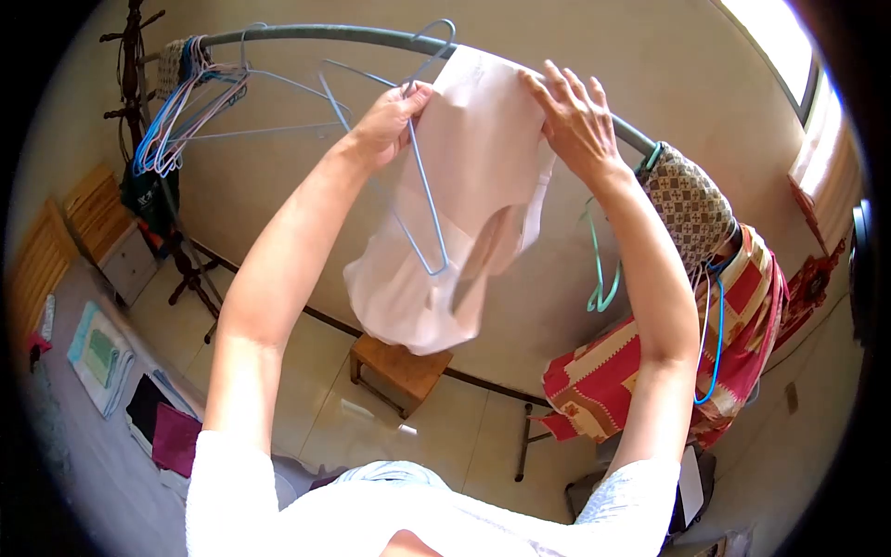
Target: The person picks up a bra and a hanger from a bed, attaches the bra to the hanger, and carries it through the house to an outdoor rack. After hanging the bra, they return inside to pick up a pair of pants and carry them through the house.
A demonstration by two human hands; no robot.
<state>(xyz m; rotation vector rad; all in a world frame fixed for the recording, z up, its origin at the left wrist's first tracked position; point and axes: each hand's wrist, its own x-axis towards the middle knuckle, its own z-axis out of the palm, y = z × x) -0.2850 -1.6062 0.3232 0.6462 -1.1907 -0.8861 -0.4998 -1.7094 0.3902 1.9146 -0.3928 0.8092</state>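
Observation:
A pale pinkish-white garment [455, 195] hangs draped over the grey-green rail [334, 33], its lower end hanging loose above a stool. My left hand [385, 125] is closed on a blue-grey wire hanger [429, 190] just below its hook, with the fingertips at the garment's left edge. The hanger's hook rises above the rail, and its lower corner overlaps the front of the cloth. On the garment's upper right edge, my right hand [577, 121] rests with its fingers stretched out and apart, close by the rail.
Several wire hangers [190, 116] bunch at the rail's left end by a dark wooden stand [139, 102]. A green hanger [599, 278] and red-patterned cloth [608, 376] hang at right. Below stands the wooden stool [404, 371]. Folded cloths [100, 357] lie on the bed at left.

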